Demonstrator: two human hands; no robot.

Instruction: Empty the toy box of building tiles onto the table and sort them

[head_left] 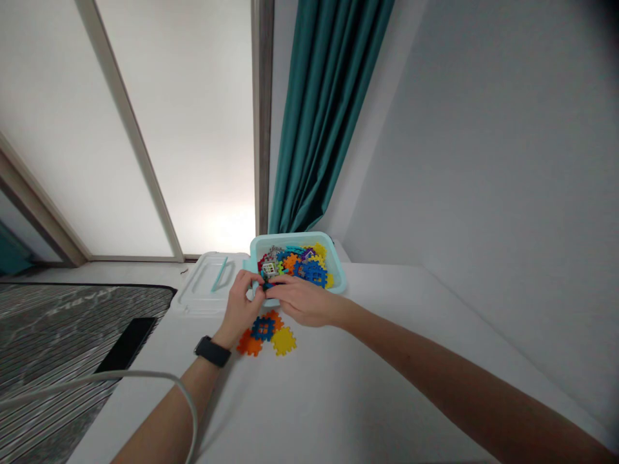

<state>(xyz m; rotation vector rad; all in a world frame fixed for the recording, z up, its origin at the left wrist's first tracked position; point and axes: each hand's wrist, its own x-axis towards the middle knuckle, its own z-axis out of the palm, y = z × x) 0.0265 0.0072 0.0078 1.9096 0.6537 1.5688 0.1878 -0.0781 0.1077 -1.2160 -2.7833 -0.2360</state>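
Both hands, the left point(243, 299) and the right point(304, 301), meet at the near left corner of the pale aqua tub point(339, 277), fingertips drawn close together about a small dark piece point(267, 284). On my feed that piece looks dark blue or teal and is mostly covered, so I cannot tell whether either hand grips it firmly. I see the left hand arched, thumb and forefinger bent toward each other, and the right laid flatter, back upward, its fingers pointing left. I cannot make out the piece's long axis; the tub's runs left to right across the desk point(338, 386). Just nearer than the hands, flat toothed plates point(264, 328) in orange, blue and yellow lie clustered.
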